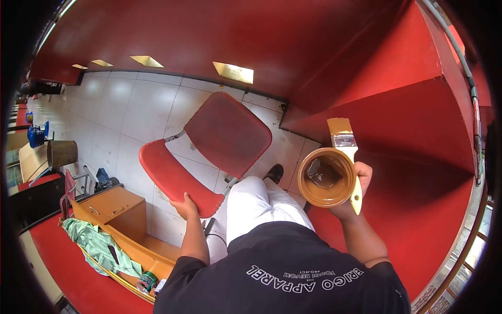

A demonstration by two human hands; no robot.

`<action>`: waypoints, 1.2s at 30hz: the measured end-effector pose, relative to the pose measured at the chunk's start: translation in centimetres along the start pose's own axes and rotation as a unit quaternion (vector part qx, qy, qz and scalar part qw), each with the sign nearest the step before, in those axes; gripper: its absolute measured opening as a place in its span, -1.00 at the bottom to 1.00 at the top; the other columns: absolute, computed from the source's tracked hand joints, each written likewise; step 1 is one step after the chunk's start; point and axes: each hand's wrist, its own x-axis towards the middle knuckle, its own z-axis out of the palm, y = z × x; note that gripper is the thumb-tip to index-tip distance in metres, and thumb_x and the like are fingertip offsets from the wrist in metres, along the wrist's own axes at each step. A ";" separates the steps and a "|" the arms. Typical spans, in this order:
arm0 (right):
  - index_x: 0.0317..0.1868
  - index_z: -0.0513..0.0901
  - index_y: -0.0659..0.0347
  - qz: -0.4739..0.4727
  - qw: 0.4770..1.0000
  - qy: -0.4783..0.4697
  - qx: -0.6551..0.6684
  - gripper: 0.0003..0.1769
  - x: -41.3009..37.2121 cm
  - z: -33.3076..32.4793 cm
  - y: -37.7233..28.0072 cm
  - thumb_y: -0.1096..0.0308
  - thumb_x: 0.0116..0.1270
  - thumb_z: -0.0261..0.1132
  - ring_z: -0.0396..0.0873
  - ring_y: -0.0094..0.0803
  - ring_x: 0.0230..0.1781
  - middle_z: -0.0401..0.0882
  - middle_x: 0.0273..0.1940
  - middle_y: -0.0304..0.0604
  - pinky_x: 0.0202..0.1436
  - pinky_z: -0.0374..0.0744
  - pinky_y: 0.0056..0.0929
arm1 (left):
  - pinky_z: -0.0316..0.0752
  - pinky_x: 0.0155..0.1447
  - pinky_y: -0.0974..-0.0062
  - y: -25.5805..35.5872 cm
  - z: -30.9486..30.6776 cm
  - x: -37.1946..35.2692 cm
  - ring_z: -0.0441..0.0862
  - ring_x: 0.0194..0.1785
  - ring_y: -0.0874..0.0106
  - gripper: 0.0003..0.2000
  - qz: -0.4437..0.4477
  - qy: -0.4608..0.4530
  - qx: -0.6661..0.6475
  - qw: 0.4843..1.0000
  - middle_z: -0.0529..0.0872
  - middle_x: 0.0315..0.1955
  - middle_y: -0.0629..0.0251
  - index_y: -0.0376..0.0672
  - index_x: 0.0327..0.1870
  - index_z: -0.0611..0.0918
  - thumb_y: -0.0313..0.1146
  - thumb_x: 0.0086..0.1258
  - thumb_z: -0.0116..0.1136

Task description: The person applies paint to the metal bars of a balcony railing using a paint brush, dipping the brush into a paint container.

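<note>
Two things share your right hand (361,180): an open round tub (325,178) of brown paint and a flat brush (342,137). The fingers wrap around the tub's far side and pin the brush handle against it, bristles up. The tub is out in front of your right hip, above the red floor (418,225). It is level, with a wet pool showing in the bottom.

By the look of it, the tub is light but sloshy, and its paint-coated wall is probably slick. A full wrap low on the wall, keeping it flat, would be the safe hold. The brush is stiff in the handle and soft at the tip, so the bare handle is the place to grip.

Over to your left hand (185,204). It's curled over the top edge of a red chair's backrest (175,180), fingers closed on the rim. The chair seat (227,131) faces up beyond it on a thin metal frame. That should be rigid, light to swing, and easiest to steer from that top edge.

Your white trouser leg (253,206) and dark shoe (274,172) sit between chair and tub. Pale floor tiles (120,115) spread behind, meeting the red wall (261,36). Off to your left are a wooden cabinet (112,209) with a green cloth (97,243) draped beside it, and a bucket (61,153) further out.
</note>
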 end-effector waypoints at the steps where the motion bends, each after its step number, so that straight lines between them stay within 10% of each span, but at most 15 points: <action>1: -0.03 0.14 0.17 -0.016 0.999 0.004 0.034 -0.23 0.6 0.4 -0.1 0.44 -0.01 0.61 0.53 -0.53 -0.09 0.48 -0.07 -0.13 0.00 0.52 -0.53 | 0.46 0.25 0.13 0.4 -0.2 -0.3 0.59 0.18 0.00 -0.26 -0.005 -0.003 -0.001 1.000 0.58 0.20 -0.01 -0.09 0.46 0.17 -0.15 0.32 0.27; 13: 0.01 0.09 0.07 -0.136 0.975 -0.133 0.114 -0.10 7.7 1.7 -5.6 0.44 -0.09 0.68 0.57 -0.39 0.05 0.47 0.05 -0.02 0.09 0.58 -0.42 | 0.52 0.16 0.09 1.3 -0.7 0.1 0.63 0.12 -0.01 -0.21 -0.036 -0.057 0.056 0.996 0.62 0.13 -0.02 -0.16 0.46 0.06 -0.14 0.34 0.27; 24: -0.02 0.24 0.13 -0.164 0.978 -0.124 0.028 -0.22 14.9 3.9 -5.8 0.30 -0.08 0.66 0.60 -0.55 -0.34 0.57 -0.30 -0.17 -0.25 0.58 -0.52 | 0.54 0.15 0.13 4.8 -1.2 2.1 0.65 0.07 -0.04 -0.10 -0.053 -0.053 0.010 0.997 0.65 0.06 -0.10 -0.16 0.48 0.05 -0.18 0.21 0.40; 36: 0.02 0.13 0.13 -0.143 0.975 -0.113 0.127 -0.17 15.3 5.6 -4.9 0.52 -0.03 0.62 0.59 -0.42 -0.01 0.50 -0.01 -0.07 0.14 0.58 -0.38 | 0.51 0.21 0.14 3.5 -0.7 3.1 0.63 0.09 -0.05 -0.03 -0.008 -0.034 -0.020 0.999 0.64 0.06 -0.13 -0.17 0.45 0.08 -0.26 0.07 0.52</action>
